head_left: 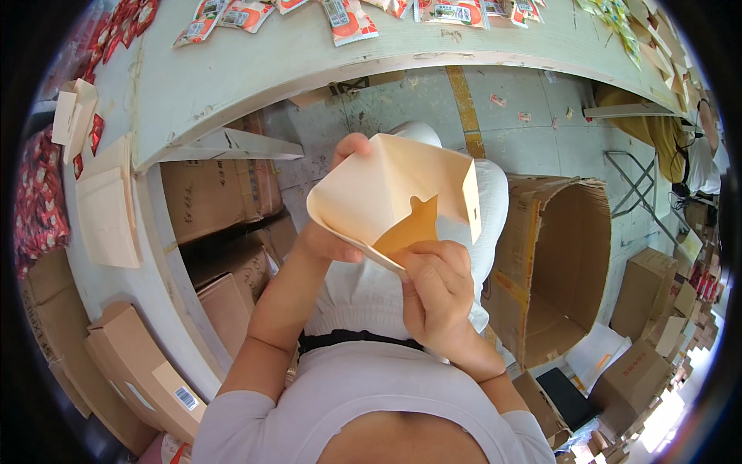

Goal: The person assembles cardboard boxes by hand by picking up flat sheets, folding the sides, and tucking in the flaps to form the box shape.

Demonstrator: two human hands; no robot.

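Observation:
A cream-coloured folding carton (359, 185), partly formed and with its flaps standing out, is held above my lap. My left hand (332, 232) grips its left side, thumb on the near edge and a finger showing at the top. At the carton's near right corner, my right hand (440, 290) pinches the edge with curled fingers. A yellowish inner panel (413, 226) with a notched edge shows inside the carton, just beyond the right fingers.
Small red-and-cream packets (352, 22) lie along the white table (286, 69) ahead. Flat cartons (108, 205) rest on the left tabletop, near red packets (39, 201). A large open cardboard box (533, 271) stands to my right. Another person (703, 147) is at the far right.

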